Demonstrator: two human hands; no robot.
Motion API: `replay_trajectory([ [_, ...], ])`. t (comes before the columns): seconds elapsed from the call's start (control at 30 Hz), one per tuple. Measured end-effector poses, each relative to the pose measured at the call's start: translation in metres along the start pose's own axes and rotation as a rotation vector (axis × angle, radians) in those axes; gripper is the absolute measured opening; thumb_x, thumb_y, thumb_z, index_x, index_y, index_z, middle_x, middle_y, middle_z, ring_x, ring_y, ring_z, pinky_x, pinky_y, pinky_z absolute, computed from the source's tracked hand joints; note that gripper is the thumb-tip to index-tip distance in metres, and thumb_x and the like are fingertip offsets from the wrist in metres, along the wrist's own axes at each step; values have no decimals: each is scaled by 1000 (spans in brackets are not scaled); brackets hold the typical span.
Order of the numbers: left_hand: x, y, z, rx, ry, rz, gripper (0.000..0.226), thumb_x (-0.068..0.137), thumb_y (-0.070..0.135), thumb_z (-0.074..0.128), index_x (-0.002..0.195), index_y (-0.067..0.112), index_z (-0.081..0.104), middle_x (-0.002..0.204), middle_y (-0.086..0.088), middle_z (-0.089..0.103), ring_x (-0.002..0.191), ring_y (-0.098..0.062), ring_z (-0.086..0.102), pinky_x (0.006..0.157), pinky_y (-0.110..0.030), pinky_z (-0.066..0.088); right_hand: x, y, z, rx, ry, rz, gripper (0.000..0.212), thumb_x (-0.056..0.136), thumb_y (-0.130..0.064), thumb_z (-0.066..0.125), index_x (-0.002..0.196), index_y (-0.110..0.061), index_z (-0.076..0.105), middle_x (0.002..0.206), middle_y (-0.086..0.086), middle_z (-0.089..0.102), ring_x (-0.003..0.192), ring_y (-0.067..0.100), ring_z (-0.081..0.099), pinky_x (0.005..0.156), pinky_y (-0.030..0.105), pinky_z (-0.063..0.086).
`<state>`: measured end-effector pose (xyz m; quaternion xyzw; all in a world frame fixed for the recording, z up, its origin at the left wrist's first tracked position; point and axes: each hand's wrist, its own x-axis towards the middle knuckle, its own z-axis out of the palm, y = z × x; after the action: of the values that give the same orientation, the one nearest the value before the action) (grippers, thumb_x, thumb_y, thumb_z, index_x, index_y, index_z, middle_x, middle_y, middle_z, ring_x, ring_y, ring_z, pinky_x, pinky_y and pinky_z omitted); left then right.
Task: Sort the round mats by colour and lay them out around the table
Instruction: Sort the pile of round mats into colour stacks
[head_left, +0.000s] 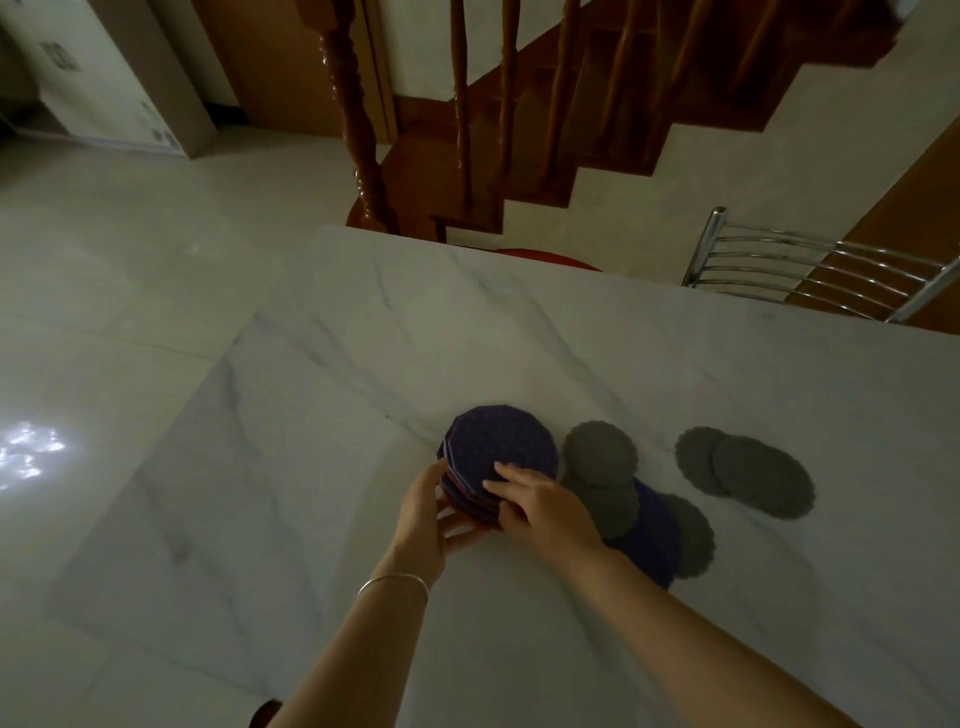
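I stand at a white marble table (363, 322) in a dim room. A stack of mats (498, 457), purple one on top with reddish edges beneath, sits just ahead of both my hands. My left hand (431, 514) cups the stack's near-left side, fingers curled against its edge. My right hand (540, 506) rests straight fingers on the top mat, nearest for sliding it off. Grey mats (601, 453) overlap just to the right; two more grey ones (753, 475) lie farther right. Beyond are a wooden staircase (519, 130) and a metal chair (810, 270).
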<state>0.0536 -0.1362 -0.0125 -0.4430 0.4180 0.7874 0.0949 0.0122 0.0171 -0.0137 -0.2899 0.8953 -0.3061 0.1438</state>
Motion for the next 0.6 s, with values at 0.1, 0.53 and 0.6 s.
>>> replay_trajectory([
  [0.1,0,-2,1,-8,8,-5,36,83,33,61,110,8,62,94,-12,62,80,-29,66,57,-37,57,-16,8,-9,74,168,61,47,87,-9,50,131,-25,52,143,-6,45,134,7,33,110,22,26],
  [0.53,6,-7,7,129,72,71,24,86,17,64,107,12,54,96,-10,60,84,-31,63,59,-36,54,-130,77,-18,-315,-8,362,76,78,-62,59,139,-25,35,154,-1,14,141,23,22,99,31,45],
  [0.6,6,-6,7,136,81,70,23,86,17,65,106,12,54,96,-10,61,85,-31,63,60,-36,54,-126,77,-22,-414,6,287,66,67,-49,77,122,-18,59,139,14,46,122,34,52,73,33,59],
])
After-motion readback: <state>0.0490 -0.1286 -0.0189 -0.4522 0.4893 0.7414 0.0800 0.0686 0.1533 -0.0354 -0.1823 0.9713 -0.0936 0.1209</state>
